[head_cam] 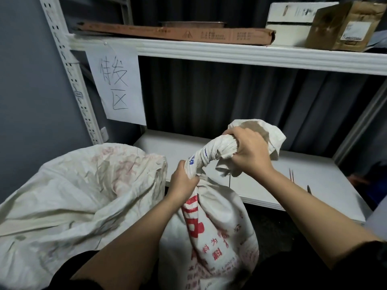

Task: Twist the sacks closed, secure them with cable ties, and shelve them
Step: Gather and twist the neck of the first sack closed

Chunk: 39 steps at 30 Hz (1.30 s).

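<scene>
A white woven sack with red print [211,233] stands upright in front of me, its neck twisted into a tight rope. My left hand [183,182] grips the base of that twisted neck. My right hand [250,150] grips the upper end, where the loose mouth of the sack flares out behind my fingers. A second white sack [79,191] lies slumped to the left with its mouth open. Thin dark cable ties [292,174] lie on the white lower shelf [272,185] to the right of my right hand.
An upper white shelf [230,52] carries a long flat brown carton [178,33], a white box [293,21] and a brown cardboard box [343,26]. A handwritten paper sign [117,84] hangs at the left by the perforated upright [69,68]. A small dark tool [309,189] lies on the lower shelf.
</scene>
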Tool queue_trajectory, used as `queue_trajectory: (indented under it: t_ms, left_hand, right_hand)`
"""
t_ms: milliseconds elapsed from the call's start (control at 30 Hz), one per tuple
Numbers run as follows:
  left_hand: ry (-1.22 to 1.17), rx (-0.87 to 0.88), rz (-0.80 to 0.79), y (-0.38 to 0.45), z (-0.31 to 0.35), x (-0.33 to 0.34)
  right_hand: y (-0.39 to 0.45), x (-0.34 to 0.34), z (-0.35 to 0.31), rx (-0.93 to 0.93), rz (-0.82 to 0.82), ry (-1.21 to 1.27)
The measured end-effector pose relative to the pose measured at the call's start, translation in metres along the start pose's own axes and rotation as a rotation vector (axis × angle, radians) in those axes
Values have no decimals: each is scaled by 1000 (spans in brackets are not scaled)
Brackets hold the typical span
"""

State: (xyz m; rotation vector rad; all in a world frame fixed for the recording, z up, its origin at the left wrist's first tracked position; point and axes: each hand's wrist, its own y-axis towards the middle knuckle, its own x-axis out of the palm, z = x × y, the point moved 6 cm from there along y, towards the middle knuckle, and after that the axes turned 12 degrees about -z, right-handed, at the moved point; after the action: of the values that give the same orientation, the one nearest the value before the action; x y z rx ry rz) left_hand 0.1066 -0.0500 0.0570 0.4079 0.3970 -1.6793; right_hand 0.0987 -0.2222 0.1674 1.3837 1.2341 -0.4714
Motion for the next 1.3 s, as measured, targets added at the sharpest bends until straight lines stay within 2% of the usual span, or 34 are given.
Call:
queue_trajectory:
  t_ms: [167,233,300,433,533,600,767,833,900,1000,1067,1200,1300]
  left_hand:
    - [-184,32,-152,7,2,23]
    - [-237,58,-174,9,5,25]
    - [-266,58,-176,12,5,24]
    - [-256,62,-174,16,6,21]
    - [-259,79,-179,18,8,21]
    - [-256,66,-206,23,7,21]
    - [-211,-37,-329,18,2,24]
    - [-232,-51,-344,15,1,25]
    - [-291,-65,-325,14,1,22]
    - [-397,-74,-316,10,1,19]
    - [-444,-76,-287,7,1,18]
    - [-657,-68,-165,4,4,23]
    - [-760,-80,-123,2,4,28]
  right_hand:
    - [-24,33,35,323,10,486]
    - [-33,53,41,380,-24,527]
    - [-37,72,40,377,-125,491]
    - [-46,108,31,302,-378,315]
    - [-45,125,22,160,-507,148]
    - [-44,129,18,34,-600,3]
    - [-61,125,12,-91,-916,-517]
    - [-63,123,11,-151,-946,-644]
    - [-61,120,9,-202,-907,-687]
    - [-60,118,5,-187,-864,-550]
    - [-64,118,5,-62,-842,-407]
    - [-77,128,14,220,-696,76]
    - [-90,140,8,323,-517,517]
